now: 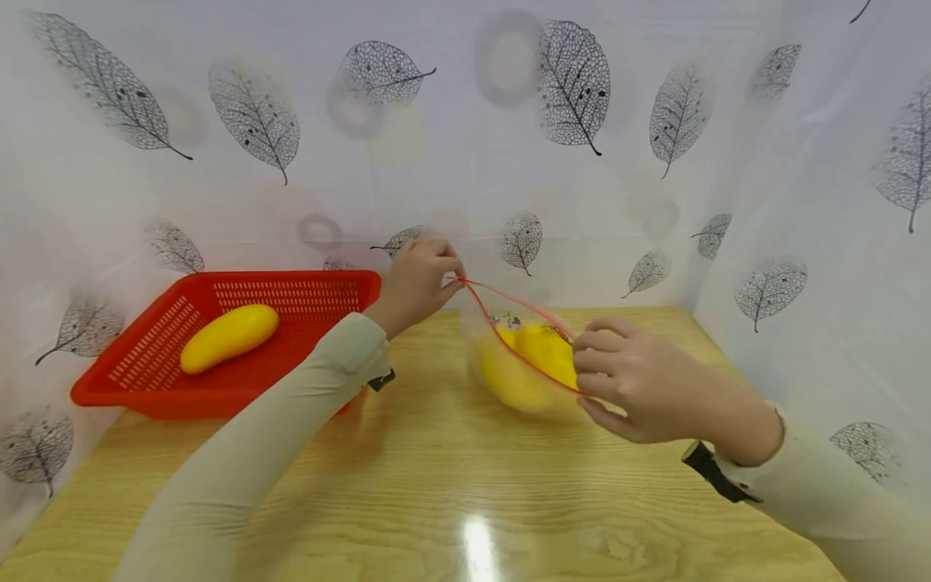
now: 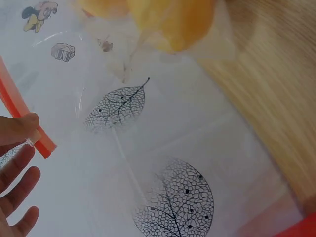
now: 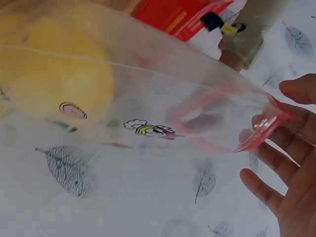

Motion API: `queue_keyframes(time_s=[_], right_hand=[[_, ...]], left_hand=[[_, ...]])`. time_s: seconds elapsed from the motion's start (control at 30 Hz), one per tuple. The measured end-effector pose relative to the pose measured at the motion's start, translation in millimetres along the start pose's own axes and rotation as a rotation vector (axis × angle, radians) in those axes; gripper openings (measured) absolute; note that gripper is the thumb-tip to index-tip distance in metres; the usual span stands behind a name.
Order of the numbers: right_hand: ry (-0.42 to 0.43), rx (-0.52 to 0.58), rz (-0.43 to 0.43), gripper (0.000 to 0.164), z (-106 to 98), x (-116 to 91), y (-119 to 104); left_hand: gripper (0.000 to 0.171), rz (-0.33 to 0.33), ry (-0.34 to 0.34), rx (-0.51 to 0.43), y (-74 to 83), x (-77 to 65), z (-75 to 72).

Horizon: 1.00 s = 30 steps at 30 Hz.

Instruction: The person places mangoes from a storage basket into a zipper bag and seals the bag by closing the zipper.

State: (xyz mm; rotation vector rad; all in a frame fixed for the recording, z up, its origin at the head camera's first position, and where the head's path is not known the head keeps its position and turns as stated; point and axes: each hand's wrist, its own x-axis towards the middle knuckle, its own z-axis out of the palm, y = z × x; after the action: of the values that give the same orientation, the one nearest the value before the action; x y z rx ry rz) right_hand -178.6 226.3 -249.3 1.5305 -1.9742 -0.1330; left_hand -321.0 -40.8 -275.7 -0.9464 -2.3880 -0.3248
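A clear zip bag (image 1: 502, 384) with a red-edged mouth and small cartoon prints holds several rounded yellow things (image 1: 538, 347) that look like fruit, perhaps mangoes. At the mouth's left end, my left hand (image 1: 422, 279) pinches the red zip strip (image 2: 29, 113) between thumb and finger, the other fingers spread apart. My right hand (image 1: 640, 380) holds the opposite corner of the mouth, with the red corner (image 3: 264, 128) lying between thumb and fingers. Between the hands the two red edges stand apart, so the mouth gapes. The bag's underside is blurred in the head view.
To the left stands a red plastic basket (image 1: 225, 396) with slotted walls. One long yellow fruit (image 1: 229, 338) lies in it. Both stand on a wood-grain table (image 1: 407, 485). A white leaf-printed curtain (image 1: 451, 145) hangs at the back and sides.
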Motion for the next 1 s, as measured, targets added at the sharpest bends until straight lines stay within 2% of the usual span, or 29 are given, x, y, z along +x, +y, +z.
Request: queue_keyframes(time_s=[0.07,0.17,0.33,0.47,0.6,0.77,1.0], right_hand=[[-0.015,0.074,-0.011,0.030,4,7,-3],[-0.009,0.180,-0.014,0.012,12,15,3],[0.011,0.239,0.003,0.025,30,23,32],[-0.010,0.228,0.035,0.021,44,27,53],[-0.049,0.238,0.068,0.016,55,30,64],[-0.057,0.227,0.051,0.010,58,33,59],[-0.057,0.218,0.008,0.006,43,38,38]], left_hand=[[0.008,0.000,0.010,0.006,-3.2,0.6,3.2],[0.010,0.002,0.023,-0.002,-7.4,3.0,9.3],[0.012,0.037,0.044,-0.052,-10.8,7.9,21.7],[0.012,0.064,0.059,-0.066,-10.9,10.7,31.2],[0.012,0.087,0.073,-0.057,-8.4,14.0,38.8],[0.011,0.113,0.096,-0.082,-0.1,17.0,44.4],[0.008,0.173,0.147,-0.143,17.0,18.4,45.9]])
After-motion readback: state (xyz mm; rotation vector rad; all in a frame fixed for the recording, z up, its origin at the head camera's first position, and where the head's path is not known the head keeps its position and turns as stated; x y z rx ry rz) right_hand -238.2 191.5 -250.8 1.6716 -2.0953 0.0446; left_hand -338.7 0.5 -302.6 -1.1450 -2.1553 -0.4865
